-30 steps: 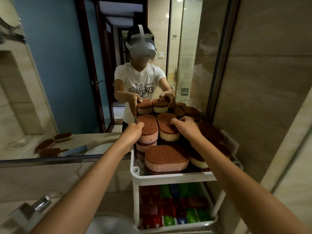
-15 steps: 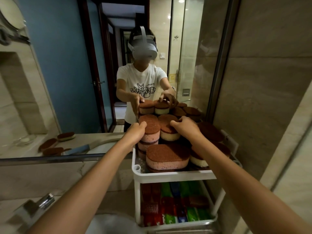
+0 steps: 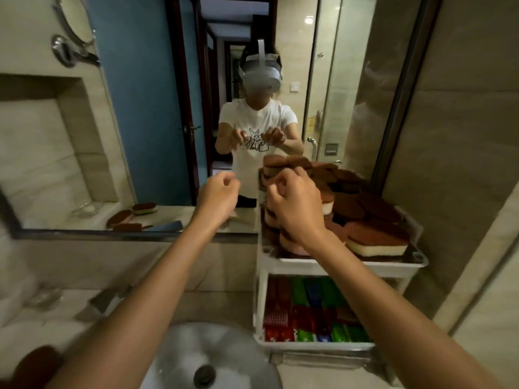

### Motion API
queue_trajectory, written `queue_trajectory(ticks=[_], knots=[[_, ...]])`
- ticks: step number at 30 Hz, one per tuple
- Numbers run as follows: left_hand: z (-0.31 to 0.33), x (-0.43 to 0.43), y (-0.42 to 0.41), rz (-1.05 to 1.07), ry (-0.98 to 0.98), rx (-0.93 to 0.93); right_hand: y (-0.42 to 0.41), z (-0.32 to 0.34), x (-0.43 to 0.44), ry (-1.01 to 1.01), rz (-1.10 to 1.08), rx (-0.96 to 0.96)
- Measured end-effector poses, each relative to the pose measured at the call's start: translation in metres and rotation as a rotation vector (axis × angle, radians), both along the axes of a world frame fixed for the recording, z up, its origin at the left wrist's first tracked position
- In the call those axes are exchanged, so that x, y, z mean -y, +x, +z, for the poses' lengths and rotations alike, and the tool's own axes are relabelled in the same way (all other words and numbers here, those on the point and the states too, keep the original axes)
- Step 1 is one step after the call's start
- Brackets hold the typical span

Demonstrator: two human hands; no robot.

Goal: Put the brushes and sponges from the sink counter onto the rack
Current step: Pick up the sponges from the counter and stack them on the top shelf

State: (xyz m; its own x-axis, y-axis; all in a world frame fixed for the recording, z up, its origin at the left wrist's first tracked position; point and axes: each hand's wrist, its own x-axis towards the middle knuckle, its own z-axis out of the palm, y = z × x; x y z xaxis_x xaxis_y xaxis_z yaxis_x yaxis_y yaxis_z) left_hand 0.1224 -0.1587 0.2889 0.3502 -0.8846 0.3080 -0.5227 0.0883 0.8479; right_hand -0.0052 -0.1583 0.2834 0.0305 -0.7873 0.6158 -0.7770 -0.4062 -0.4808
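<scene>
A white two-tier rack (image 3: 331, 266) stands at the right of the sink counter. Its top tier carries several brown-topped sponges (image 3: 376, 238), some stacked. Its lower tier holds several red, green and blue brushes (image 3: 311, 310). My left hand (image 3: 217, 196) hovers left of the rack with its fingers curled and nothing in it. My right hand (image 3: 296, 204) is raised in front of the sponge stack, fingers curled, also holding nothing. A brown object (image 3: 36, 366) lies blurred at the bottom left corner of the counter.
The round white sink basin (image 3: 210, 357) with its drain sits below my arms. A chrome tap (image 3: 105, 299) stands left of it. The wall mirror (image 3: 157, 108) reflects me and more sponges on the counter. A tiled wall closes the right side.
Both hands have let go of the stacked sponges and pulled back and up from the rack. The camera view has tilted down and now shows the sink basin.
</scene>
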Motion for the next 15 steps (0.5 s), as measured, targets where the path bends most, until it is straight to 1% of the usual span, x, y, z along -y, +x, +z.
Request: queue_trajectory(ticks=[2, 4, 5, 8, 11, 13, 15], knots=[[-0.014, -0.031, 0.030, 0.033, -0.026, -0.066, 0.029, -0.010, -0.024, -0.020, 0.094, -0.008], [-0.046, -0.066, 0.068, 0.131, 0.005, -0.127, 0.068, -0.032, -0.050, -0.002, 0.213, -0.051], [-0.069, -0.092, 0.093, 0.219, 0.060, -0.150, 0.095, -0.049, -0.066, 0.039, 0.291, -0.080], [-0.121, -0.151, 0.141, 0.366, 0.212, -0.192, 0.155, -0.095, -0.098, 0.219, 0.425, -0.145], [-0.166, -0.207, 0.195, 0.447, 0.369, -0.182, 0.223, -0.146, -0.141, 0.366, 0.530, -0.210], [-0.194, -0.239, 0.228, 0.510, 0.476, -0.220, 0.263, -0.181, -0.171, 0.454, 0.606, -0.287], [-0.216, -0.267, 0.257, 0.570, 0.565, -0.212, 0.297, -0.212, -0.196, 0.532, 0.664, -0.357]])
